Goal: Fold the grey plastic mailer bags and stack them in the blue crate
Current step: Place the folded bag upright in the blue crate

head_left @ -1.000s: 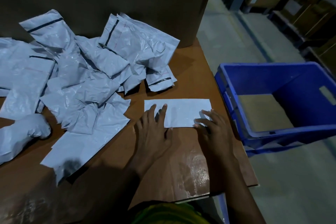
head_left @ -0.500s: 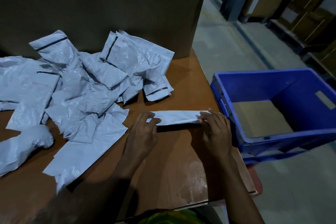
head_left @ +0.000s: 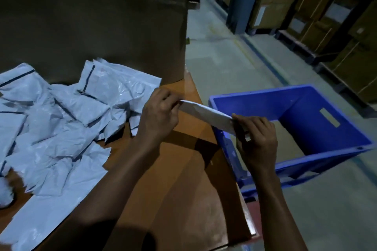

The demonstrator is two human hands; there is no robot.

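Observation:
A folded grey mailer bag (head_left: 206, 115) hangs in the air between both hands, above the table's right edge and the near-left rim of the blue crate (head_left: 255, 99). My left hand (head_left: 158, 119) pinches its left end. My right hand (head_left: 256, 138) grips its right end over the crate's left wall. The crate stands on the floor to the right of the table, with a brown bottom and no bags visible in it. A loose pile of unfolded grey mailer bags (head_left: 61, 124) covers the left of the wooden table (head_left: 183, 179).
A large dark brown box (head_left: 91, 22) stands at the back of the table behind the pile. Stacked cardboard boxes (head_left: 326, 16) on pallets line the far right beyond a grey concrete aisle. A blue post (head_left: 240, 0) rises near them.
The folded bag has left the table: both hands lifted it and carried it right, over the crate's rim. Earlier it lay flat under my hands, then was folded narrower.

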